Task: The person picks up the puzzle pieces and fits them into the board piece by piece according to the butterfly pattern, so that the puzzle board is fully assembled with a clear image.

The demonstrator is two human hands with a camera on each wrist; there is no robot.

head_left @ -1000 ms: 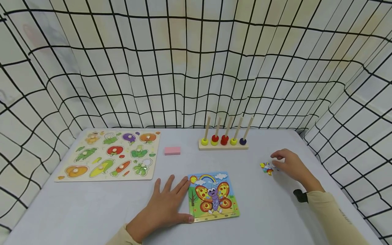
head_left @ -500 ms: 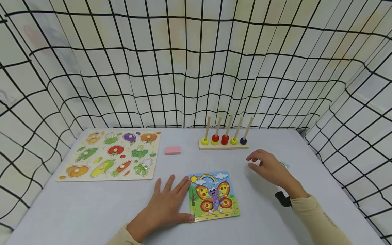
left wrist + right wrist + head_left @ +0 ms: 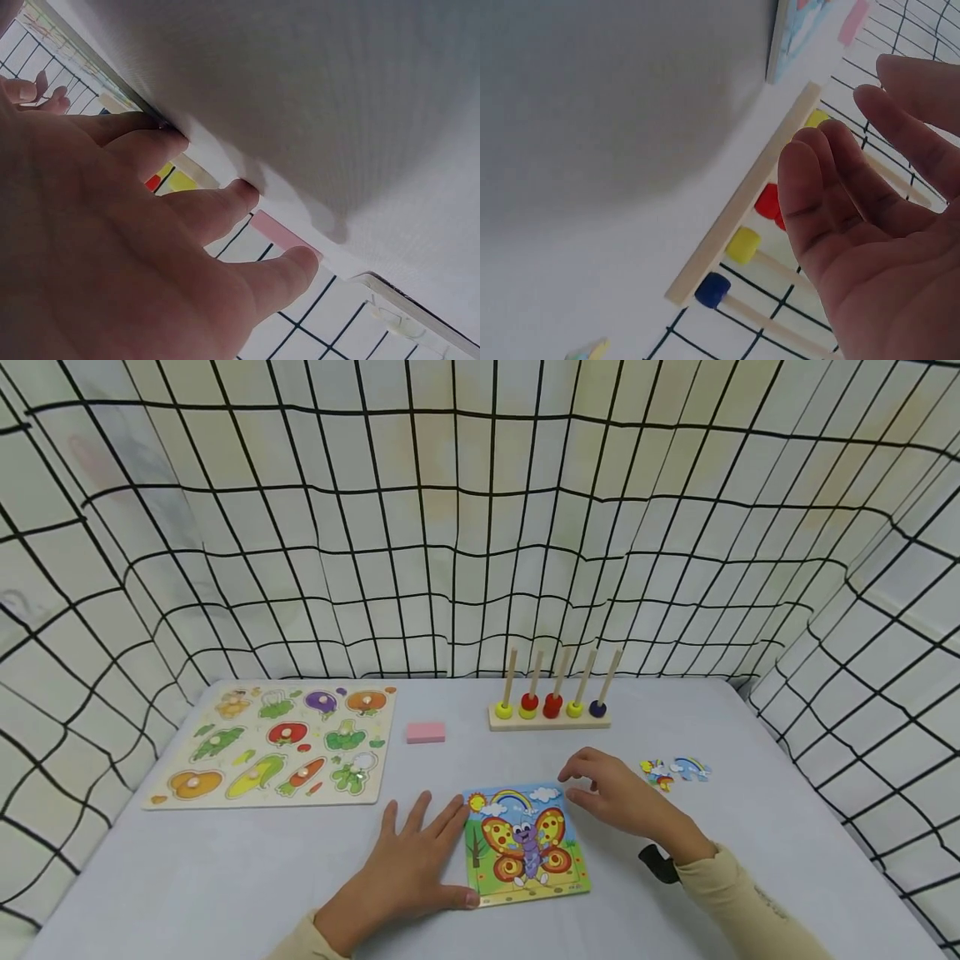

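A square butterfly puzzle (image 3: 527, 847) lies on the white table in the head view. My left hand (image 3: 412, 864) is spread flat at its left side, thumb at the lower left corner and fingers along the left edge. Over by the upper right corner hovers my right hand (image 3: 622, 797), fingers loosely bent; the right wrist view shows nothing between the right fingers (image 3: 802, 172). To the right of that hand lie two small loose puzzle pieces, a multicoloured piece (image 3: 657, 774) and a rainbow piece (image 3: 691, 768).
A wooden vegetable peg puzzle (image 3: 277, 747) lies at the back left. Beside it is a pink block (image 3: 426, 732). A bead stacker (image 3: 551, 720) with upright pegs stands at the back. Black netting (image 3: 450, 547) encloses the table behind and at the sides.
My right hand has moved left, from the loose pieces to the butterfly puzzle's upper right corner, uncovering the rainbow piece. The left hand stays at the puzzle's left edge.
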